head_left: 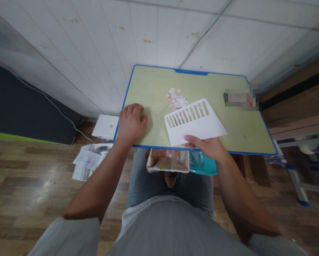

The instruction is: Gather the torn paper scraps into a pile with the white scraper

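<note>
While L hand point(132, 122) is laid palm-down, fingers loosely extended, at L edge of tabletop point(148, 83), slotted white card point(198, 128) is gripped by R hand point(211, 146) w/ thumb uppermost, nr paper scraps point(177, 99).

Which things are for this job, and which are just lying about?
Likely in use:
white slotted sheet, in right hand
small white paper scraps
green blue-edged rectangular table, under left hand

Likely just lying about:
flat white rectangular object
loose white papers
</note>
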Available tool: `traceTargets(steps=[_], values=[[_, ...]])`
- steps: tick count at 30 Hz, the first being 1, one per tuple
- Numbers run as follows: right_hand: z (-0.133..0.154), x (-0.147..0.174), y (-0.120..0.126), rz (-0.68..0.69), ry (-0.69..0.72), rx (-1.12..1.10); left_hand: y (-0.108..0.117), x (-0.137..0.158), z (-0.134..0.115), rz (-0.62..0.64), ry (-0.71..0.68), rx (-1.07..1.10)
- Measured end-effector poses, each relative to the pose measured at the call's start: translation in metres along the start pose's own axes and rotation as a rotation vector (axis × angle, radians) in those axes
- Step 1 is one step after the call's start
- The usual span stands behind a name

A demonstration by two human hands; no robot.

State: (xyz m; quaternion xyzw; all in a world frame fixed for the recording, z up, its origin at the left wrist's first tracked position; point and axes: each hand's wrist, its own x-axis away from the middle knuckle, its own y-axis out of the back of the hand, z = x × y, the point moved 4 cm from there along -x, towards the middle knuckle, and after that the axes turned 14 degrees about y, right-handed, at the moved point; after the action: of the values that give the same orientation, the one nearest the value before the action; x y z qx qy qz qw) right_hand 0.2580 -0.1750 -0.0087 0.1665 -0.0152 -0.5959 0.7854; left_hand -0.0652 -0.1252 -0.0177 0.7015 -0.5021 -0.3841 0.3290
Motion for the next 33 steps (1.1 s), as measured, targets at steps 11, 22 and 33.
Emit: traceTargets(steps=[11,22,33], values=[[-0.0035,-0.0027,-0.0060,-0.072,0.013,0.007,-0.0013,-0.0014,0.0002,-0.041,-0.015,-0.031],[-0.0065,0.0007,-0.0015,-0.093,0.036,-0.015,-0.0038,-0.0030,0.0027,-0.026,-0.014,-0.010],[-0.0037,0.0039,0.0026,-0.207,0.023,-0.033,-0.0045,-0.0039,0.0015,-0.050,-0.028,-0.030]])
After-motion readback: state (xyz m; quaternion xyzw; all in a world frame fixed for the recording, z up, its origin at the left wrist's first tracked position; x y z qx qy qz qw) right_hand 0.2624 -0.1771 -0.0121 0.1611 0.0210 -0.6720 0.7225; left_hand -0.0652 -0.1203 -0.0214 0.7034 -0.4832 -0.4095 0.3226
